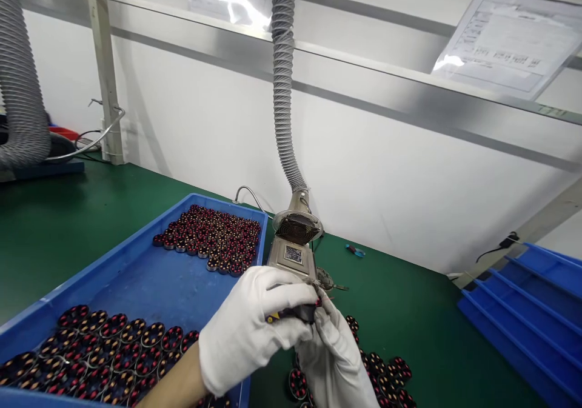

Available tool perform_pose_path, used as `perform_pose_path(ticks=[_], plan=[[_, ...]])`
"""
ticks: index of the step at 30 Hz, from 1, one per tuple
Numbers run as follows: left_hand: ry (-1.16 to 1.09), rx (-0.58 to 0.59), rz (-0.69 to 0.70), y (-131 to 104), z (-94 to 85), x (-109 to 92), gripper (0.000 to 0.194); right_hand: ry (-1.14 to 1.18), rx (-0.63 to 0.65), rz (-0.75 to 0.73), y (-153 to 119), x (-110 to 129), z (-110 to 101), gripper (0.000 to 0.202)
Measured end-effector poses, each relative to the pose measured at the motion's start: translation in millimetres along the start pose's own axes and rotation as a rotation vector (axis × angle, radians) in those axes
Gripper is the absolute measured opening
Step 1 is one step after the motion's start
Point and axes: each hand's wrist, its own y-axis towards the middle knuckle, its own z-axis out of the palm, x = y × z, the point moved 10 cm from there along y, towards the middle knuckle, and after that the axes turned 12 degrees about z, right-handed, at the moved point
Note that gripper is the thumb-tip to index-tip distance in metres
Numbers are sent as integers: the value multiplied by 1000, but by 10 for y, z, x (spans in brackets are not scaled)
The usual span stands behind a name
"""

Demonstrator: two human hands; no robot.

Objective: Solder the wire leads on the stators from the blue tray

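Note:
My left hand [257,329], in a white glove, is closed around a small dark round coil part [297,313], with yellow showing at one side and red at the other. My gloved right hand [334,353] pinches the far side of this part with thumb and fingers. Both hands meet just in front of a metal solder pot [293,256], and the fingers cover most of the part. Below and beside my right hand, several similar round coil parts [297,384] lie on the green table [436,335].
A blue tray [182,280] at left holds many round coil parts in two groups. A ribbed exhaust hose [282,80] hangs over the solder pot. Small cutters [355,251] lie behind at right. Stacked blue trays [531,311] stand at the right edge.

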Motion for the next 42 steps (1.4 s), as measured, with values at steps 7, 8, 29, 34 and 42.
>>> perform_pose_path(ticks=[7,8,29,34,42], plan=[[-130,-7,-188,-80,38,140,33,48,-45,-26,18,36,-38,27],[-110,-8,-161,-70,32,119,33,46,-59,-36,19,37,-65,28],[-427,28,-363,-151,148,269,29,81,84,273,-86,-265,69,16],[-673,-309,-583,-304,69,562,8,67,28,210,-62,-241,104,27],[-731,-147,-596,-253,123,471,19,65,-18,102,-1,-215,-41,29]])
